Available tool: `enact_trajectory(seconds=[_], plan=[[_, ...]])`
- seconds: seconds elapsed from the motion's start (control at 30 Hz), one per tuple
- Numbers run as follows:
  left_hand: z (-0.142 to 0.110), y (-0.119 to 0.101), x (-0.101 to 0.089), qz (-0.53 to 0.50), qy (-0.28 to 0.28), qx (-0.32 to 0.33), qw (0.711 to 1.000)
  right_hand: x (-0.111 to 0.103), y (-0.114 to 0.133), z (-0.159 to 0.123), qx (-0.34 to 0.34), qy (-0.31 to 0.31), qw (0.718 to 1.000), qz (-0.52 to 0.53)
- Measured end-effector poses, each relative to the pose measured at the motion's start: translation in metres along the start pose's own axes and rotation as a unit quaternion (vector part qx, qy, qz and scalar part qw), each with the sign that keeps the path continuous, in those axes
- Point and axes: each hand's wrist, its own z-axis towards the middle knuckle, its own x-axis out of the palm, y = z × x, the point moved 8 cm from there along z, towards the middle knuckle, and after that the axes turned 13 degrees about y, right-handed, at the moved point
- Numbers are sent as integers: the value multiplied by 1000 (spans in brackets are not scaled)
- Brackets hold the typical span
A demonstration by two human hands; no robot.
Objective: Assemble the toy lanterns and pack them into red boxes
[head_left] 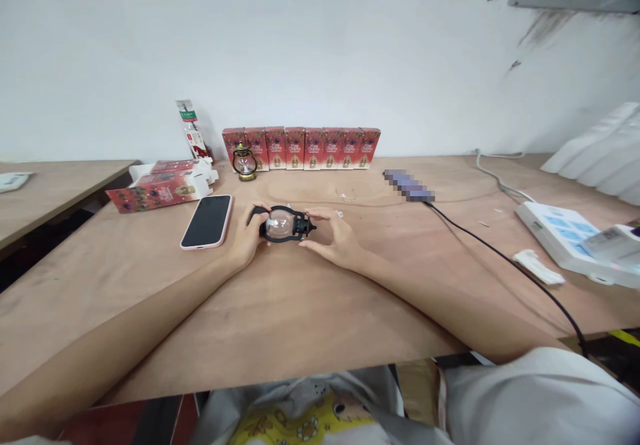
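A small black lantern (281, 223) with a clear glass globe lies sideways between my hands, just over the table. My left hand (249, 237) is closed around its base end on the left. At the pointed top end, my right hand (336, 237) has its thumb and fingers apart on either side of the cap; the fingertips are at the frame's edge, and whether they press on it is hard to see. Behind, a bronze-coloured lantern (245, 163) of the same shape stands upright before the boxes.
A row of red printed boxes (305, 148) stands along the wall. Opened red boxes (163, 186) and a phone (207, 222) lie at left, near a tall package (192, 130). At right are a blurred-out device (409, 185), its black cable (495, 251) and a white power strip (565, 235).
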Motion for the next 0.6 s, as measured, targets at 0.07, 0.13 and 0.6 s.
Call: enact_trajectory(seconds=[0.07, 0.13, 0.6], plan=[[0, 1, 2, -13, 8, -13, 1000, 1, -1, 0, 9, 7, 1000, -2], [0, 1, 3, -22, 12, -19, 1000, 2, -3, 0, 27, 16, 999, 1], [-1, 2, 3, -13, 10, -6, 1000, 3, -6, -1, 34, 5, 999, -14]])
